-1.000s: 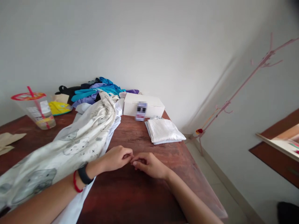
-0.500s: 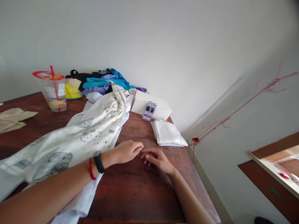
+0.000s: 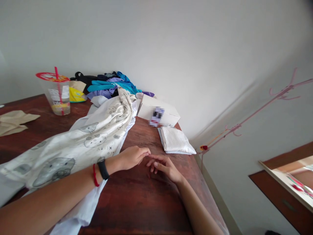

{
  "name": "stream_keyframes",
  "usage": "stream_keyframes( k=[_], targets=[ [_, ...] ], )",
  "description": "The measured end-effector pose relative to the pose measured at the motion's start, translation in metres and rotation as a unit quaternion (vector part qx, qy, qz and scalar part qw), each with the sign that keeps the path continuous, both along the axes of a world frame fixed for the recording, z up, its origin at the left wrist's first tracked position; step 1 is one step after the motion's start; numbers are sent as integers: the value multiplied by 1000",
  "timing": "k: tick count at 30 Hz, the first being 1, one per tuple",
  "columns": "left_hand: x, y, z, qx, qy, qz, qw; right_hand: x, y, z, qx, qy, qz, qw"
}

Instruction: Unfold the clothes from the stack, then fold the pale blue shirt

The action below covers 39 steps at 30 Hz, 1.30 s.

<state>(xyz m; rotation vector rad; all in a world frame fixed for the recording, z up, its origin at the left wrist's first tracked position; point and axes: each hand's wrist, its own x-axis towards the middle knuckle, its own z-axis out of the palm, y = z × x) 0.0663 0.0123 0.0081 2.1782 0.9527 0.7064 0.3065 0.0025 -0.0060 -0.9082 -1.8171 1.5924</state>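
My left hand [image 3: 132, 157] rests on the dark wooden table [image 3: 146, 202], fingers loosely stretched toward my right hand and holding nothing. A black band and a red string sit on its wrist. My right hand [image 3: 164, 167] lies just to the right, fingers apart and bent, tips on the wood, with nothing in it. The two hands' fingertips nearly touch. A cream cloth printed with cats [image 3: 93, 140] lies beside my left forearm, over a plain white cloth [image 3: 83, 209]. A folded white cloth [image 3: 177, 141] lies beyond my right hand.
A white box [image 3: 149, 109] stands at the far edge, with a pile of blue, purple and black clothes [image 3: 110, 85] behind it. A plastic cup with a red straw [image 3: 57, 94] and brown paper [image 3: 12, 120] are at the left. A pink rack [image 3: 256, 112] leans by the right wall.
The view has swung left and down a little. Both hands have loosened from a close, pinched pose; the fingers of each now reach out and lie a little apart.
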Motion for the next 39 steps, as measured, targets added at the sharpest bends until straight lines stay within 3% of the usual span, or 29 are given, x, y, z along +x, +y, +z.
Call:
stream_keyframes(
  k=[12,16,24,28,31,39],
  targets=[
    [-1,0,3,70,76,3,995,3,1,0,-18,8,2,1000],
    [-3,-3,10,73,97,1,993,3,1,-3,-54,45,9,998],
    [0,-1,9,23,35,-11,999,3,-1,-5,-140,130,23,981],
    [3,0,5,-47,-43,-49,997,3,-2,-3,-144,150,29,978],
    [5,2,0,-92,-96,-43,990,3,-3,-3,-146,163,36,975],
    [8,7,-8,-136,-174,-38,975,3,-2,-1,-140,176,29,974]
  ],
)
